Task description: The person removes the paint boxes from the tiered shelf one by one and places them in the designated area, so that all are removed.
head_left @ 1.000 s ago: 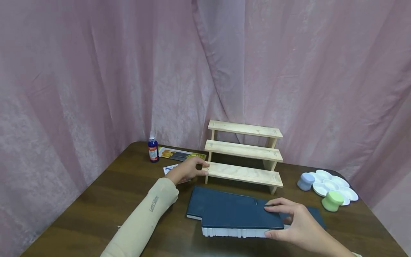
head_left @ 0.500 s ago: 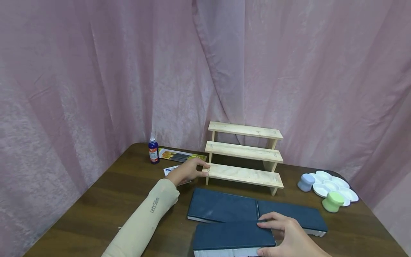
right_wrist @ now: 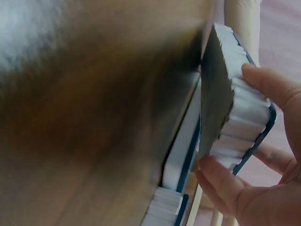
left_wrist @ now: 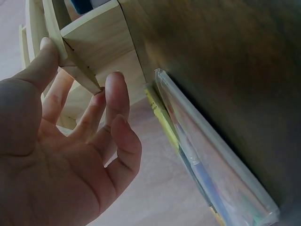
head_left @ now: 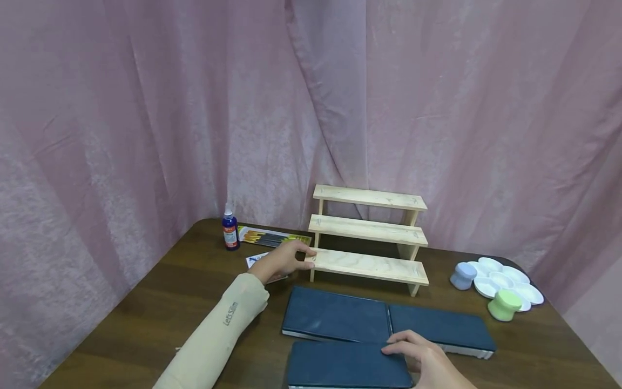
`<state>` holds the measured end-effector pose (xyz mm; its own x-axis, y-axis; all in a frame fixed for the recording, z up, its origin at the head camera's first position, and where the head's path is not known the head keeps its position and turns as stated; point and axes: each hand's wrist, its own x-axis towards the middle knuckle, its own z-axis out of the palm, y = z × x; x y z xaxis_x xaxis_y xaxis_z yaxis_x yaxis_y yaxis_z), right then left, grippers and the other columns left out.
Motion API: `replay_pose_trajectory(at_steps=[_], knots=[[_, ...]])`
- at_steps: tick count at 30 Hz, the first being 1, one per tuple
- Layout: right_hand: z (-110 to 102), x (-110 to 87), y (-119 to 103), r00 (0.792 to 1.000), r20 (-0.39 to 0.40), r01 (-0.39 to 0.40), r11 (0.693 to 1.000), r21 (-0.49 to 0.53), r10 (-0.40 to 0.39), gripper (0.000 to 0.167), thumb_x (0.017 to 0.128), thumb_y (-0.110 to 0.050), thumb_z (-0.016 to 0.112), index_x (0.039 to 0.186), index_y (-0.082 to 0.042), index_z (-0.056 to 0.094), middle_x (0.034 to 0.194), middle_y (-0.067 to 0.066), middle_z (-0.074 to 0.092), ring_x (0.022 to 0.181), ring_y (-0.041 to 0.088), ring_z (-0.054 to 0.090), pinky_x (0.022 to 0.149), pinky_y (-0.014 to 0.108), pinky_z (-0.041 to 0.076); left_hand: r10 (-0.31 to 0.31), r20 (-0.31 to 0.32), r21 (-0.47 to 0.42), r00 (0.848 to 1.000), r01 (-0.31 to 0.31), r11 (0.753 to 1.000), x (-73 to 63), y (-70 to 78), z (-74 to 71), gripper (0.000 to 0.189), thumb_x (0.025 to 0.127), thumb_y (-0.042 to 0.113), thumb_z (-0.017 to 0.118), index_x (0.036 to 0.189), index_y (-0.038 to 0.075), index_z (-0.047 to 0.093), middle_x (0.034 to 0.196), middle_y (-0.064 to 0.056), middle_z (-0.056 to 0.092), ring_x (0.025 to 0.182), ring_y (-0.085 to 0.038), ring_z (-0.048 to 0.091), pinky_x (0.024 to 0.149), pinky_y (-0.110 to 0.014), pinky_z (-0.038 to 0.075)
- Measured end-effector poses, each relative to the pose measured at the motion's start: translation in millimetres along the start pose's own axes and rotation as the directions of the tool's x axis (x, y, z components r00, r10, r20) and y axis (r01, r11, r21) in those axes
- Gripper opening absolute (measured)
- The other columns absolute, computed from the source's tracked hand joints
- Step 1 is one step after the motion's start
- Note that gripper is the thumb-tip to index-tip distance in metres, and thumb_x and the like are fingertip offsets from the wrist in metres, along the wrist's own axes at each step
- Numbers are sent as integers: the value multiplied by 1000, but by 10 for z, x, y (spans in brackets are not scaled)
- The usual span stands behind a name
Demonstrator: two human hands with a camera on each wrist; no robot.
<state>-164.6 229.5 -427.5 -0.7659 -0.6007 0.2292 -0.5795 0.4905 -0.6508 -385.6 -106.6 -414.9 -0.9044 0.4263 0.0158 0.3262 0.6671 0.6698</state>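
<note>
The block (head_left: 347,370) in my right hand (head_left: 427,364) is a flat slab, dark blue on top with a white ribbed foam edge. It sits at the near edge of the bench (head_left: 146,308), just near of two matching blocks (head_left: 386,322) lying end to end. I grip it at its right end, thumb on one side and fingers curled over the other. My left hand (head_left: 282,260) reaches far-left, fingers relaxed and extended, touching the left end of the wooden rack's (head_left: 369,232) lowest shelf.
</note>
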Motion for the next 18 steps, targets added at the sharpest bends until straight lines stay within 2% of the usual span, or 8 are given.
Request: replay_pose_trajectory(at_steps=[3, 8, 12, 18], knots=[[118, -36, 284, 1000, 14, 3, 1000, 14, -3, 57, 73, -30, 90, 124, -17, 67, 123, 5, 53, 106, 7, 53, 71, 26, 54, -14, -1, -5, 1000, 14, 1000, -5, 1, 2, 36, 87, 25, 78, 122, 18, 72, 130, -5, 61, 128, -28, 51, 107, -42, 42], [302, -76, 672, 998, 34, -57, 998, 9, 56, 60, 72, -37, 90, 126, -32, 65, 122, -5, 51, 102, 7, 52, 70, 24, 50, -15, -7, 9, 1000, 16, 1000, -6, 7, 8, 35, 87, 26, 78, 120, 19, 72, 130, -5, 61, 128, -28, 51, 107, -43, 41], [370, -75, 730, 997, 60, -57, 998, 2, 56, 57, 74, -36, 88, 126, -29, 66, 121, -2, 52, 100, 7, 52, 67, 24, 51, 4, -15, 20, 1000, -3, 1000, -8, 8, 9, 34, 87, 25, 78, 120, 18, 73, 129, -5, 62, 127, -28, 52, 107, -42, 41], [411, -50, 665, 991, 78, -107, 994, 28, 105, 54, 76, -36, 87, 125, -28, 66, 119, -4, 51, 99, 5, 52, 67, 26, 54, 1, -10, -17, 1000, -1, 1000, -20, -15, 21, 35, 87, 25, 77, 121, 17, 72, 130, -4, 61, 127, -28, 51, 107, -43, 41]])
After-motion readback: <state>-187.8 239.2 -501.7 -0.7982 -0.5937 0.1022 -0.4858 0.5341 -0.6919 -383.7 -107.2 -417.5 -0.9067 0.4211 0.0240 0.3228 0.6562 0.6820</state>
